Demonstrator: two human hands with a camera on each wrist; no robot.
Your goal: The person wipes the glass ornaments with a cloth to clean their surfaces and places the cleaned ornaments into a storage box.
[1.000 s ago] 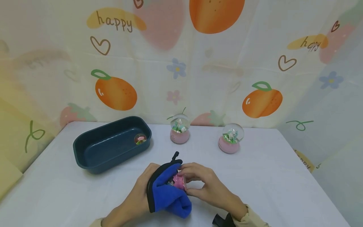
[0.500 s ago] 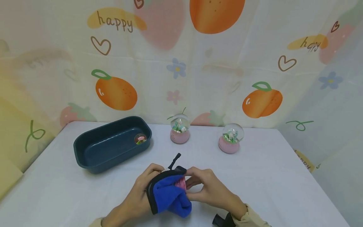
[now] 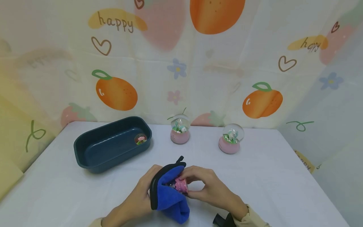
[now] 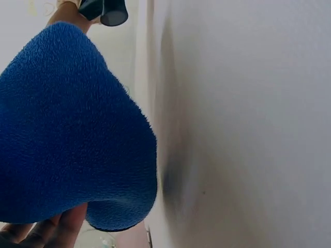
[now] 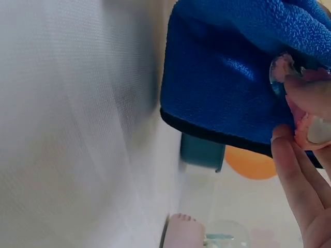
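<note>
A small snow globe with a pink base (image 3: 181, 185) lies partly inside the folds of a blue cloth (image 3: 170, 198) with a black border. My left hand (image 3: 137, 195) holds the cloth around the globe's glass end. In the left wrist view, the blue cloth (image 4: 77, 129) hides most of that hand; only some fingers (image 4: 70, 225) show below it. My right hand (image 3: 210, 187) pinches the pink base between thumb and fingers. The right wrist view shows the clear dome (image 5: 279, 70) against the cloth and the underside of the pink base (image 5: 310, 132).
A dark teal tray (image 3: 105, 149) stands at the back left, with a small glass globe (image 3: 140, 139) in its right end. Two larger snow globes with pink bases, one in the middle (image 3: 180, 136) and one farther right (image 3: 229, 145), stand at the back. A black device (image 3: 224, 220) sits by my right wrist.
Half a second ago the cloth covered more of the snow globe; now more of the pink base shows. The cloth's bordered edge has shifted slightly right. The tray and larger globes have not moved.
</note>
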